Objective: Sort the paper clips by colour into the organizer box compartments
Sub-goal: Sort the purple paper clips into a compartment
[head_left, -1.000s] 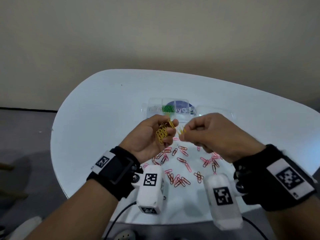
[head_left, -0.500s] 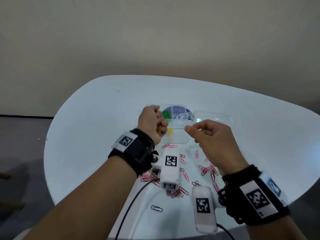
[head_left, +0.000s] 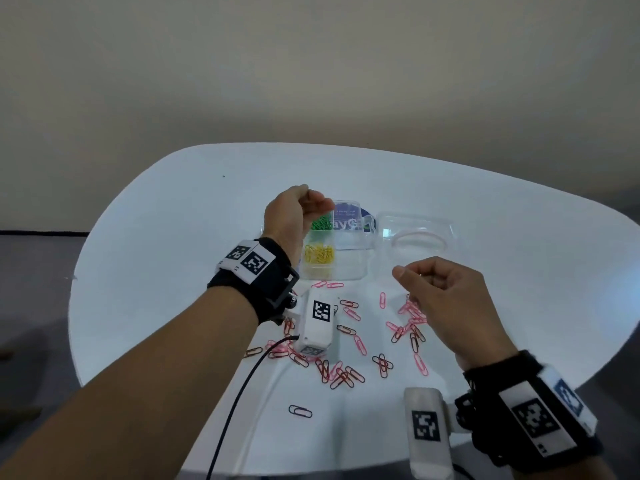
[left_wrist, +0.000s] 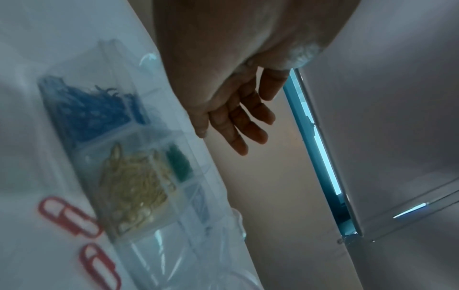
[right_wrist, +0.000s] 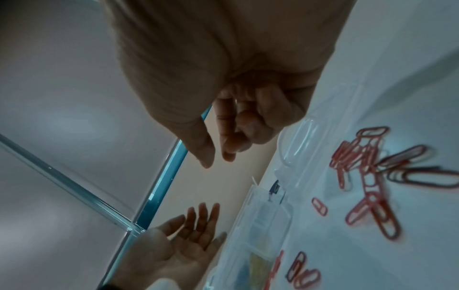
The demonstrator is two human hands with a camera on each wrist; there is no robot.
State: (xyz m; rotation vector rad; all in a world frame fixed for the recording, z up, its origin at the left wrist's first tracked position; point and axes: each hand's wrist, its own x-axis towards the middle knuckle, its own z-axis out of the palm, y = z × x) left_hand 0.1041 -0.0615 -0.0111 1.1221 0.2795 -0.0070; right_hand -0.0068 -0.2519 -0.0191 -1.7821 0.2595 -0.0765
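The clear organizer box (head_left: 350, 274) stands mid-table. Yellow clips (head_left: 318, 254) fill its near-left compartment and green clips (head_left: 320, 223) the one behind. The left wrist view also shows blue clips (left_wrist: 87, 109) beside the yellow clips (left_wrist: 134, 188). My left hand (head_left: 318, 204) hovers over the box's far-left side, fingers (left_wrist: 238, 137) straight and empty. My right hand (head_left: 412, 275) hangs to the right of the box above the loose clips, fingers loosely curled, nothing in it (right_wrist: 218, 159). Pink and red clips (head_left: 346, 341) lie scattered on the table nearer to me.
The box's clear lid (head_left: 415, 230) lies open to the right, with a pink ring showing in it. One dark clip (head_left: 300, 411) lies alone near the table's (head_left: 173, 237) front edge. A black cable (head_left: 239, 393) runs from my left wrist.
My left hand went forward from in front of me to the box and opened; the yellow clips it held now lie in the near-left compartment. My right hand dropped back to the right, empty.
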